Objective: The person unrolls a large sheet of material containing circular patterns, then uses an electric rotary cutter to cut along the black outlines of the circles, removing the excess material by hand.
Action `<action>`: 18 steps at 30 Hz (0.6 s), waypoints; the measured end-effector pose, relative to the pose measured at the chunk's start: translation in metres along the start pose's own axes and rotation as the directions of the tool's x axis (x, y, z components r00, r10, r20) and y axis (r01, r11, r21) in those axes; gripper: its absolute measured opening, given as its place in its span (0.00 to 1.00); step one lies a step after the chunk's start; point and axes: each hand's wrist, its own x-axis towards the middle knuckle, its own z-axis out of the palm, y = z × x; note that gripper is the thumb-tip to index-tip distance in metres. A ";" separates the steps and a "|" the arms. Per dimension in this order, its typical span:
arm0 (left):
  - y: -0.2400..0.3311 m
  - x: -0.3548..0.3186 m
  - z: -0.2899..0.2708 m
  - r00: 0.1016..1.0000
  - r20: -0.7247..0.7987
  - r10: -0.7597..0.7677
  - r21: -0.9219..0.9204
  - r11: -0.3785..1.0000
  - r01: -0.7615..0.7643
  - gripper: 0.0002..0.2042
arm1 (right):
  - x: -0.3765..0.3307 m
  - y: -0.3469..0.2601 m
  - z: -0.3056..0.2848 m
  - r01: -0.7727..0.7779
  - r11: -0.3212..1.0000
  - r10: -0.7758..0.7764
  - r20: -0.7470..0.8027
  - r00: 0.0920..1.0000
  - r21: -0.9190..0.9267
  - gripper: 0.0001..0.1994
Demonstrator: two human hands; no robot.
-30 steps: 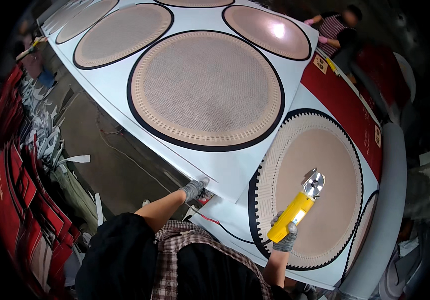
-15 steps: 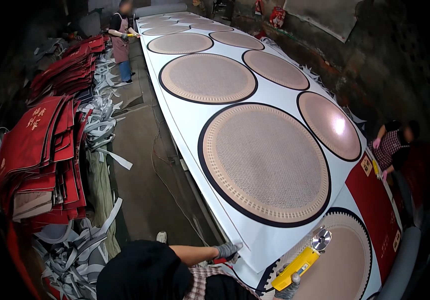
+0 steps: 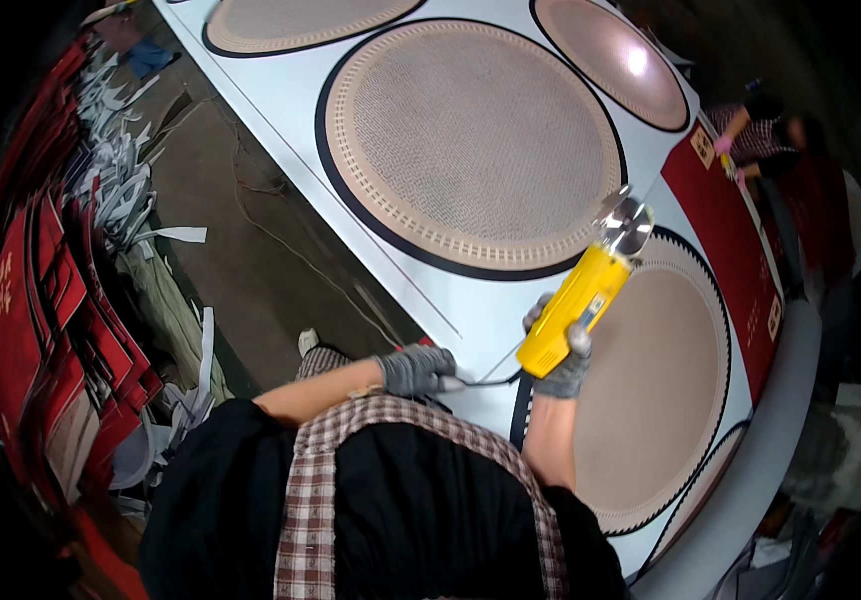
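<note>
My right hand [image 3: 565, 368], in a grey glove, grips a yellow handheld electric rotary cutter [image 3: 575, 308]. Its round metal blade [image 3: 629, 228] points away from me, over the lower right edge of a large round beige mat print [image 3: 470, 140] with a black border. This print is on a white sheet [image 3: 400, 265] covering the table. From the cutter's rear a dark power cord [image 3: 495, 382] runs to my left hand [image 3: 416, 371], also grey-gloved, closed around it at the table's near edge. To the right of the cutter lies a second round print [image 3: 650, 370] with a toothed black rim.
Across the table at right, a co-worker in pink gloves [image 3: 723, 146] handles a yellow tool over a red sheet [image 3: 715, 215]. A grey roll [image 3: 785, 400] borders the right end. Stacked red mats [image 3: 20, 320] and grey scrap strips [image 3: 115, 170] lie left. A thin cable [image 3: 285, 235] crosses the floor.
My view has tipped nearer, so the far table end has left it. Both hands and the cutter now appear higher in view, the blade by the large round print's edge.
</note>
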 end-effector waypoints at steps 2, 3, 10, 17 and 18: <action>-0.028 -0.018 -0.031 0.989 0.113 -0.095 -0.041 0.994 0.100 0.20 | 0.003 -0.009 0.019 0.117 0.993 -0.117 -0.022 0.993 0.027 0.35; -0.046 -0.036 -0.054 0.965 0.096 -0.245 0.125 0.965 0.232 0.21 | 0.007 -0.010 0.025 0.149 0.988 -0.146 -0.070 0.987 0.037 0.34; -0.227 -0.263 -0.255 0.518 -0.633 -0.576 0.254 0.477 0.841 0.19 | -0.008 0.004 0.022 0.259 0.961 -0.276 -0.317 0.907 -0.096 0.31; -0.312 -0.257 -0.390 0.324 -0.610 -0.724 -0.386 0.628 0.676 0.21 | -0.033 0.137 0.026 0.045 0.985 -0.126 -0.515 0.848 -0.166 0.28; -0.325 -0.242 -0.394 0.364 -0.557 -0.747 -0.454 0.640 0.620 0.20 | -0.033 0.162 0.027 -0.001 0.991 -0.070 -0.532 0.844 -0.132 0.28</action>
